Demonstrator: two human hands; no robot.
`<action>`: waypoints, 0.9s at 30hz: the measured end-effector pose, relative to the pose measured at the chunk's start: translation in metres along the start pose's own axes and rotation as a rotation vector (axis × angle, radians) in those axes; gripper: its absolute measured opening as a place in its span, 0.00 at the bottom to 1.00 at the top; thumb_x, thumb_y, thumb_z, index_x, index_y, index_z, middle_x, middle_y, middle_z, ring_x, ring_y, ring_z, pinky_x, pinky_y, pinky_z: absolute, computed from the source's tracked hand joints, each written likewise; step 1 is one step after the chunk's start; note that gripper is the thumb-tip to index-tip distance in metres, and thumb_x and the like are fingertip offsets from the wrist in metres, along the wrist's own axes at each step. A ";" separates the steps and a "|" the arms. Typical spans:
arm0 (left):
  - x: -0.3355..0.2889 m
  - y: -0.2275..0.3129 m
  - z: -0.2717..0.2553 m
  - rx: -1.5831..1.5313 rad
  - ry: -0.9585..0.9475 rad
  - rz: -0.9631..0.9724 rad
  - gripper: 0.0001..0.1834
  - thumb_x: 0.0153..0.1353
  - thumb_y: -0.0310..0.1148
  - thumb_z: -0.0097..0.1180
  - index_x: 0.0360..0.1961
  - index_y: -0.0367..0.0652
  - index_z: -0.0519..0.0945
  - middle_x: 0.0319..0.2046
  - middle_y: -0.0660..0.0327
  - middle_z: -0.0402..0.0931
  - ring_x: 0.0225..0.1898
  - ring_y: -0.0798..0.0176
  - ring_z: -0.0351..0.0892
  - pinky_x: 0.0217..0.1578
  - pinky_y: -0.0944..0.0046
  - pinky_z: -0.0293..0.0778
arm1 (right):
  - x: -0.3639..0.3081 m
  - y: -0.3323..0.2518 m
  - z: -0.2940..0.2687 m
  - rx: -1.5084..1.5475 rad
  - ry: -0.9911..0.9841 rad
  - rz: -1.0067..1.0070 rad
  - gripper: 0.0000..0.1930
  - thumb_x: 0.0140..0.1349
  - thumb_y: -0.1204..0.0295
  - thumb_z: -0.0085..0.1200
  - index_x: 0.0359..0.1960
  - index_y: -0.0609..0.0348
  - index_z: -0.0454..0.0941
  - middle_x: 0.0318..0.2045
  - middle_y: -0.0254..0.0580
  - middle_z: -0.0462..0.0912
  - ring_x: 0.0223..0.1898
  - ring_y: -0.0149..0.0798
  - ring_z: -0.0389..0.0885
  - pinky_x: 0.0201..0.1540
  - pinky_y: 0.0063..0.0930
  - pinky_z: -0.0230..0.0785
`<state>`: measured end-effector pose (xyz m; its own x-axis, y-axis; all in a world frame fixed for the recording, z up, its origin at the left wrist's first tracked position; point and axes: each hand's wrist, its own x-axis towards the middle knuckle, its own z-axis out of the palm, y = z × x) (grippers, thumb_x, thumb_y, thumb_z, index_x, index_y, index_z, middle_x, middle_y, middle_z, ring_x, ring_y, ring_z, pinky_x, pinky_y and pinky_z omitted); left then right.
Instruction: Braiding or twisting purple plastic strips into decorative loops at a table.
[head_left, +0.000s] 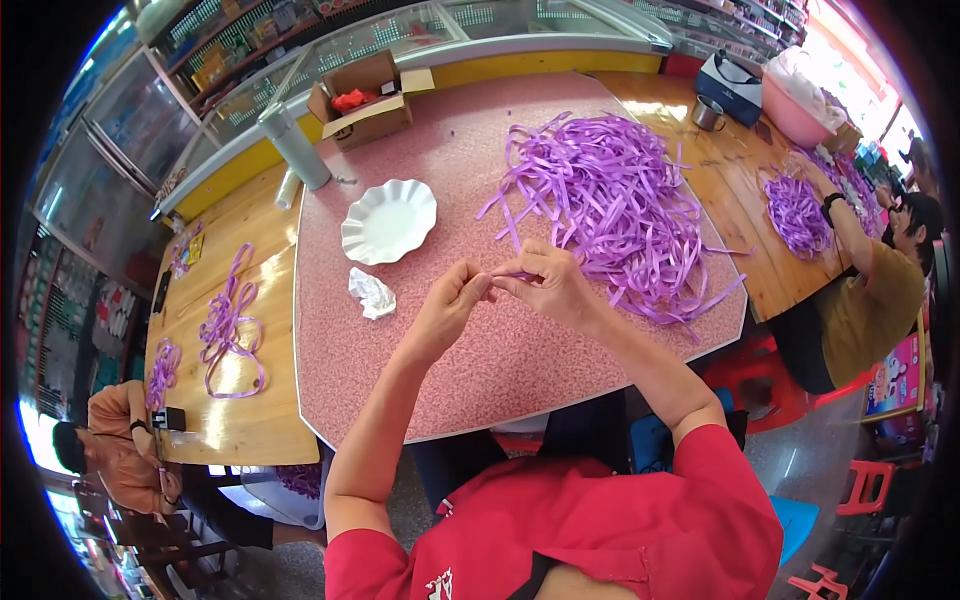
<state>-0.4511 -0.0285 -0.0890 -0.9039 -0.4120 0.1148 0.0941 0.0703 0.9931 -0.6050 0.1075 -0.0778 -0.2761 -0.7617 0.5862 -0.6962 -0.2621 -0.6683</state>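
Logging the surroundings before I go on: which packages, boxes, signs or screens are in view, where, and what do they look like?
Cardboard box: far edge of the pink table, brown, flaps open, something red inside.
Dark bag: far right on the wooden table, navy with light trim.
Pink tub: beside the bag, round.
Colourful poster: right edge, pink and blue panel behind the seated person.
Small dark device: left wooden table, near another person's hand.

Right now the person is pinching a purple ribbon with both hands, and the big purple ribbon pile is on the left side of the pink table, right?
Not quite. Both hands, left hand and right hand, do pinch a purple ribbon, but the head view shows the ribbon pile on the right side of the pink table.
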 end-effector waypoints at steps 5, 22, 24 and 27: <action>-0.009 0.011 -0.008 0.054 -0.046 -0.064 0.10 0.72 0.36 0.53 0.42 0.39 0.76 0.38 0.63 0.78 0.43 0.70 0.76 0.50 0.68 0.72 | 0.002 -0.009 -0.005 0.056 -0.054 0.041 0.08 0.55 0.76 0.68 0.38 0.56 0.88 0.25 0.35 0.77 0.27 0.31 0.75 0.28 0.27 0.68; -0.008 -0.003 0.016 0.014 0.011 -0.014 0.16 0.77 0.39 0.44 0.37 0.38 0.75 0.32 0.64 0.75 0.40 0.70 0.74 0.43 0.67 0.71 | -0.008 -0.008 -0.011 -0.009 -0.001 -0.025 0.09 0.55 0.81 0.66 0.38 0.60 0.87 0.25 0.34 0.77 0.25 0.30 0.74 0.28 0.25 0.67; -0.011 0.000 0.017 0.026 0.016 0.000 0.15 0.77 0.38 0.45 0.38 0.38 0.75 0.32 0.65 0.75 0.39 0.70 0.74 0.45 0.67 0.71 | -0.009 -0.002 -0.013 0.096 -0.034 -0.028 0.07 0.58 0.79 0.65 0.39 0.60 0.86 0.27 0.31 0.78 0.26 0.27 0.74 0.27 0.22 0.65; -0.017 0.005 0.017 -0.125 -0.021 -0.054 0.12 0.76 0.36 0.46 0.41 0.39 0.74 0.34 0.65 0.74 0.42 0.70 0.75 0.48 0.67 0.71 | -0.011 0.000 -0.017 0.398 -0.125 0.310 0.08 0.61 0.76 0.64 0.41 0.60 0.86 0.27 0.28 0.80 0.27 0.22 0.74 0.26 0.18 0.64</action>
<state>-0.4422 -0.0060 -0.0860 -0.9174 -0.3933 0.0614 0.0946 -0.0656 0.9934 -0.6132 0.1260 -0.0763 -0.3307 -0.8979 0.2904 -0.2821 -0.1996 -0.9384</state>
